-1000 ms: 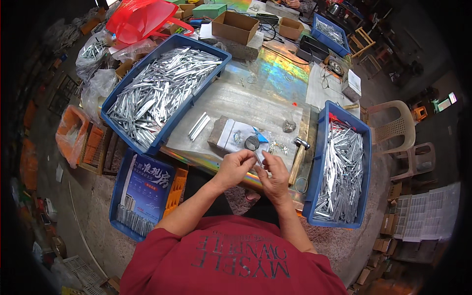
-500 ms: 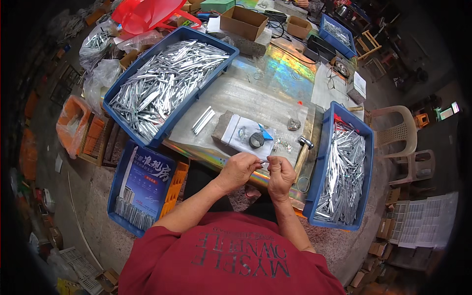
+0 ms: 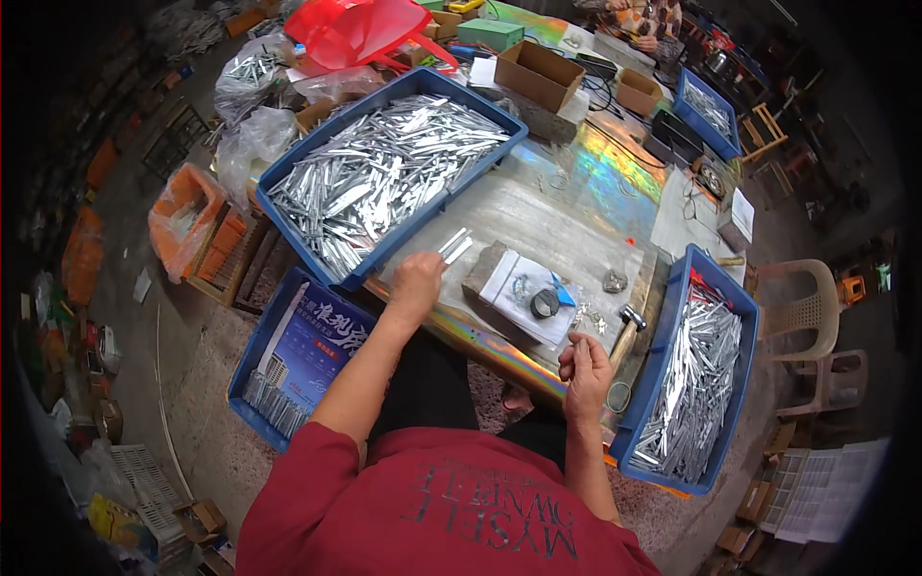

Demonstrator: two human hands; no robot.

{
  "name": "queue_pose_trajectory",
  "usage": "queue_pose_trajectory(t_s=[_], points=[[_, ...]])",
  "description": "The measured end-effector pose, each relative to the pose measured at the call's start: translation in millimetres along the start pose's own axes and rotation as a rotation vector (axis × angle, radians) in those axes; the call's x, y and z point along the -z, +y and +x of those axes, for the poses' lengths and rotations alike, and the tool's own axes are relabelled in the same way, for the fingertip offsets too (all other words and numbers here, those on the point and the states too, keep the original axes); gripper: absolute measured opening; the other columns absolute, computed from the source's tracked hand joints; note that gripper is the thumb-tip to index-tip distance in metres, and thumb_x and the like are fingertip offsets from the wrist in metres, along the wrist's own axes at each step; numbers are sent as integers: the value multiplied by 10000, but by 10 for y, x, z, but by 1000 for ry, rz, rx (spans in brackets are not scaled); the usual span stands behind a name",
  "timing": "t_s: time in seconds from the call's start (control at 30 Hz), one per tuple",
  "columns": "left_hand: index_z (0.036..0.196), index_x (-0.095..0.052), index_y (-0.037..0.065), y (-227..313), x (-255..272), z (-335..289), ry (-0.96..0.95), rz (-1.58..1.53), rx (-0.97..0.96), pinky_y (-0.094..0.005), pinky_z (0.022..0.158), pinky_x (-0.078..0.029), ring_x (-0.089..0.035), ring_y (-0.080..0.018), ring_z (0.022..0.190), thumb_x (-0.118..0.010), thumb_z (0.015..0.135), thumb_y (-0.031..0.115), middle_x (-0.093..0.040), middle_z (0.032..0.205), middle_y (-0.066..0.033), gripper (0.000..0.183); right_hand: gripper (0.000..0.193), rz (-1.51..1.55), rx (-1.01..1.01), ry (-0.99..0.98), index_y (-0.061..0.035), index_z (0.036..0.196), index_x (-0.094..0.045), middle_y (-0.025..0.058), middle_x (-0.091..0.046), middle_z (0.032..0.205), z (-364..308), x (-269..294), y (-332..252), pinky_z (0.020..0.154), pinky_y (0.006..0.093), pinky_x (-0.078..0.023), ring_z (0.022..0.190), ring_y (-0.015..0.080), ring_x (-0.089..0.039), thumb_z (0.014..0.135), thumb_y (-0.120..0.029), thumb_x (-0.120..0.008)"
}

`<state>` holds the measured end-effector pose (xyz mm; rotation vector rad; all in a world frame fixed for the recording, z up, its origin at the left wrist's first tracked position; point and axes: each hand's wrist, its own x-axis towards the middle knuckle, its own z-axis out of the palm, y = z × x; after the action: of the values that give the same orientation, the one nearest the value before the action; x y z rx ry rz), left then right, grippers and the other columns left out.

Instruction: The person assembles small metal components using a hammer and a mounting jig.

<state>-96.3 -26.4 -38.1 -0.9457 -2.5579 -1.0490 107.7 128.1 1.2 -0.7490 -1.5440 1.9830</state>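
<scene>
My left hand [image 3: 416, 286], fingers curled, is at the near end of a few flat silvery metal strips [image 3: 458, 247] lying on the table, and covers part of them. Whatever it pinches is hidden. Over the front table edge, my right hand [image 3: 586, 370] is closed with thumb and fingers together; what it holds, if anything, is too small to make out. Between the hands stands a block topped with white paper [image 3: 511, 290], bearing a small dark round container [image 3: 545, 303] and a blue piece [image 3: 563, 292]. Small metal bits [image 3: 593, 321] and a hammer [image 3: 626, 331] lie to its right.
A large blue bin [image 3: 279, 182] of metal strips stands at the left, another blue bin [image 3: 747, 370] at the right. Below left is a blue crate [image 3: 252, 351] with a printed sheet. Farther back are an open cardboard box [image 3: 540, 77], a red plastic thing [image 3: 355, 34] and another person [image 3: 645, 21].
My hands have come apart. The left has moved left to the metal strips; the right has stayed near the front edge, slightly lower. The whole view has shifted right and down.
</scene>
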Motion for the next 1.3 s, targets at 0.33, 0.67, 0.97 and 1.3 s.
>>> queue_pose_trajectory(t_s=[0.33, 0.67, 0.97, 1.3], points=[[665, -517, 24, -291, -69, 80, -29, 199, 85, -387, 598, -430, -527, -326, 663, -555, 709, 109, -530, 682, -166, 102, 187, -44, -4, -11, 3, 871, -534, 8, -482, 598, -35, 6, 108, 412, 153, -284, 455, 32, -370, 845, -161, -446], [703, -542, 48, -393, 677, 379, 148, 221, 112, -398, 613, -428, -532, -310, 666, -466, 725, 110, -540, 686, -136, 101, 181, -66, -22, -9, 10, 850, -530, -1, -467, 593, -54, 49, 144, 432, 149, -277, 469, 28, -363, 846, -151, -446], [680, -585, 90, -975, 978, 451, -447, 448, 173, -343, 682, -419, -515, -272, 824, -515, 647, 89, -520, 816, -103, 78, 190, -83, -14, 19, -1, 839, -541, 7, -480, 572, -74, 42, 197, 384, 149, -274, 421, 34, -370, 842, -168, -450], [744, -515, 39, -888, 938, 460, -141, -135, 89, -306, 604, -410, -512, -201, 642, -477, 716, 37, -550, 705, -83, 47, 176, -81, -26, 13, -4, 838, -533, 0, -473, 582, -106, 52, 211, 416, 144, -274, 456, 25, -361, 848, -155, -444]])
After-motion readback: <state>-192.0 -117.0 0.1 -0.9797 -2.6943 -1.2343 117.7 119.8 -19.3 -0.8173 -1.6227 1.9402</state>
